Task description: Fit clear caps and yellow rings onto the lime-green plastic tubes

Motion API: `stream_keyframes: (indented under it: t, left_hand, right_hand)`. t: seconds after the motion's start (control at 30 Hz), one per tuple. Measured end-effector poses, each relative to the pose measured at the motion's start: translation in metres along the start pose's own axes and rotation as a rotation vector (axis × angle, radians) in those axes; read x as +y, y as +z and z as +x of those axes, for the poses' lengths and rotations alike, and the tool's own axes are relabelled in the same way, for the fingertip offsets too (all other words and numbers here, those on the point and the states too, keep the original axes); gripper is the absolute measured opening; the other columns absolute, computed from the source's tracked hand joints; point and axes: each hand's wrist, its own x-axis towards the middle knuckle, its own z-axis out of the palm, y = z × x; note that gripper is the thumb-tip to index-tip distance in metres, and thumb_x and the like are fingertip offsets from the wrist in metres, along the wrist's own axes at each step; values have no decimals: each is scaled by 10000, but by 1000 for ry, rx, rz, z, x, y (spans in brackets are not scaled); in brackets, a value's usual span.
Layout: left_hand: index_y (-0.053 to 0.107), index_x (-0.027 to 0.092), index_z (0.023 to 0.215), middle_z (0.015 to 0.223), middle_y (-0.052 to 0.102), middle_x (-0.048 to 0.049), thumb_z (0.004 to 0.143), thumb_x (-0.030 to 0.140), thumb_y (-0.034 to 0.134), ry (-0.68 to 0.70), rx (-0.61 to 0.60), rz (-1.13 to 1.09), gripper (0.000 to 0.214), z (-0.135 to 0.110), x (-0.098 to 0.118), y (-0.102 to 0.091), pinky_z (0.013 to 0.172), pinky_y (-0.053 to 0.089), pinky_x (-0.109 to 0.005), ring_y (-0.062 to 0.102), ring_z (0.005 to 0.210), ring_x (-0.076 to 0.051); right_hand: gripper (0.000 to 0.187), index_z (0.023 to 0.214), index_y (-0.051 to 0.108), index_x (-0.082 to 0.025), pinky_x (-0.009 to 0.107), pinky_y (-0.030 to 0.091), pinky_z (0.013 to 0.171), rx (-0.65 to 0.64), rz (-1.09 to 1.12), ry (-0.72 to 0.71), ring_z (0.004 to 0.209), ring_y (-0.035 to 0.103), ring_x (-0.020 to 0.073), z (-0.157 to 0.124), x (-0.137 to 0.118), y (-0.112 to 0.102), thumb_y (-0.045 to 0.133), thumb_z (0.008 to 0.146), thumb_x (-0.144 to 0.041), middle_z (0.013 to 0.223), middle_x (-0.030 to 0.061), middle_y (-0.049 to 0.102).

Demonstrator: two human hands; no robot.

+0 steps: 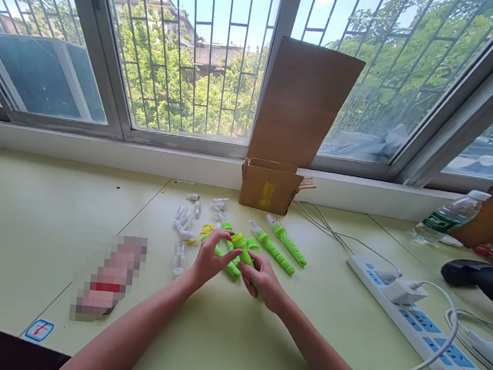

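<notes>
My left hand (210, 259) and my right hand (263, 278) meet over the pale green table (55, 203), both pinched on one bright green pen-like tube (243, 252) with a yellow end. More green tubes lie under and beside my hands. Two assembled green tubes with clear tips (272, 246) (288, 241) lie just right of them. Small clear plastic caps (185, 217) and yellow rings (206, 229) are scattered left of my left hand.
An open cardboard box (270, 187) stands against the window sill behind the parts. A white power strip (416, 321) with a plugged charger and cables lies at the right. A water bottle (448, 217) and a black device (480, 277) sit far right.
</notes>
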Motion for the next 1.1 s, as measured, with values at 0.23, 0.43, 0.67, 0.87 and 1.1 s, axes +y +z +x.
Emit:
stream_keyframes:
  t: [0.23, 0.43, 0.67, 0.87, 1.1]
  left_hand:
    - [548, 205, 876, 1026, 698, -53, 748, 313, 740, -77, -8, -14, 255, 0, 2, 0, 876, 507, -370, 661, 978, -201]
    - [549, 205, 861, 1023, 713, -49, 753, 307, 733, -107, 19, -19, 236, -2, 7, 0, 876, 509, -369, 673, 965, -201]
    - [566, 201, 889, 1040, 708, -59, 764, 296, 723, -93, 84, 22, 223, -5, 10, 3, 873, 514, -378, 671, 982, -211]
    - [568, 198, 859, 1026, 709, -63, 760, 311, 726, -108, 103, 35, 217, -3, 9, 3, 889, 513, -395, 671, 986, -222]
    - [583, 207, 896, 1004, 705, -48, 763, 324, 721, -117, 14, 55, 225, 0, 4, 0, 879, 507, -380, 664, 978, -210]
  right_hand:
    - [268, 842, 489, -195, 177, 224, 286, -29, 47, 11, 278, 330, 56, -1, -1, 3, 624, 804, -423, 434, -111, 423]
    - [284, 823, 494, -197, 179, 243, 284, -7, -22, -2, 286, 355, 60, -1, -2, 4, 626, 798, -447, 455, -100, 444]
    - [358, 1048, 520, -185, 229, 334, 324, 201, -297, -97, 343, 429, 89, -1, 6, 9, 603, 819, -448, 646, -21, 581]
    - [298, 981, 614, -167, 280, 472, 594, 330, -496, -280, 662, 593, 185, 0, 4, 6, 611, 821, -419, 777, 60, 651]
    - [257, 860, 630, -170, 230, 323, 377, 210, -271, -174, 393, 411, 95, 0, 0, 4, 609, 820, -423, 547, -35, 495]
